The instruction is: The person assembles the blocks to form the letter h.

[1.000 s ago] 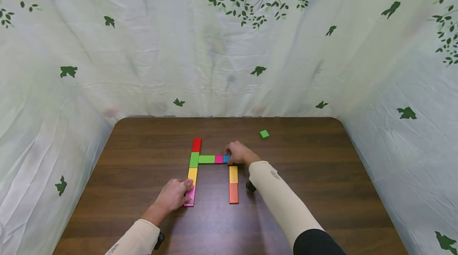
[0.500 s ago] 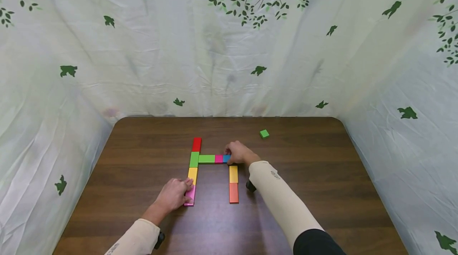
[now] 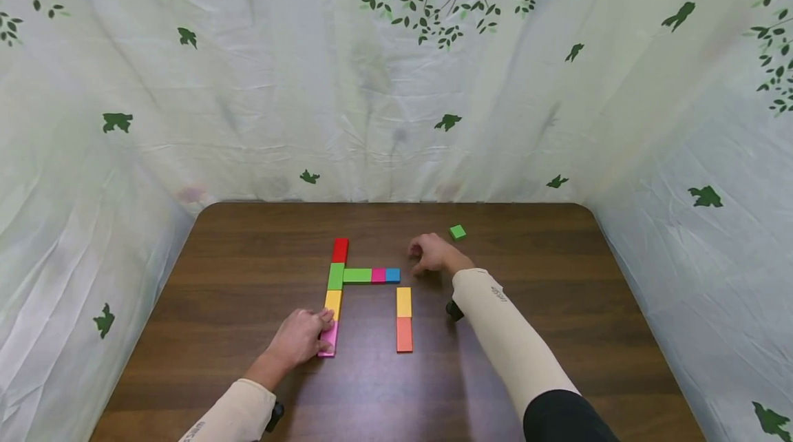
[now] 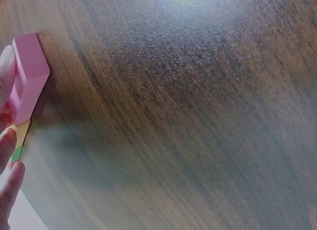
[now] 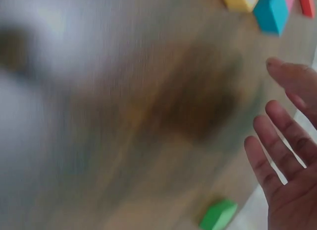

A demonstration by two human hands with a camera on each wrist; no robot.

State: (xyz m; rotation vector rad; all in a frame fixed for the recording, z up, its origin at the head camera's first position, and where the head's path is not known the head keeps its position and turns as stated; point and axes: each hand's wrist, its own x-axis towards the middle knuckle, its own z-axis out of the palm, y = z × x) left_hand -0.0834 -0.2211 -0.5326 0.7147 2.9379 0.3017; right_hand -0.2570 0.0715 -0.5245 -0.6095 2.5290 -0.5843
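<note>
My left hand (image 3: pixel 299 339) rests at the near end of a column of coloured blocks, its thumb and fingers round the pink block (image 4: pixel 30 74). Beyond it in line lie a yellow block (image 3: pixel 333 301), a green block (image 3: pixel 335 277) and a red block (image 3: pixel 340 250). A longer green block (image 3: pixel 357 276), a magenta block (image 3: pixel 378 276) and a blue block (image 3: pixel 393 275) form a row running right from the column. To the right of the blue block, my right hand (image 3: pixel 435 253) hovers with spread fingers and holds nothing.
A second yellow block (image 3: pixel 404 302) and an orange block (image 3: pixel 405 335) stand end to end, right of the column and apart from the blue one. A small green block (image 3: pixel 457 232) lies alone near the far edge of the wooden table (image 3: pixel 526 242).
My right hand has let go of the blue block and moved right and away from it, towards the lone green block. The left hand has stayed put.
</note>
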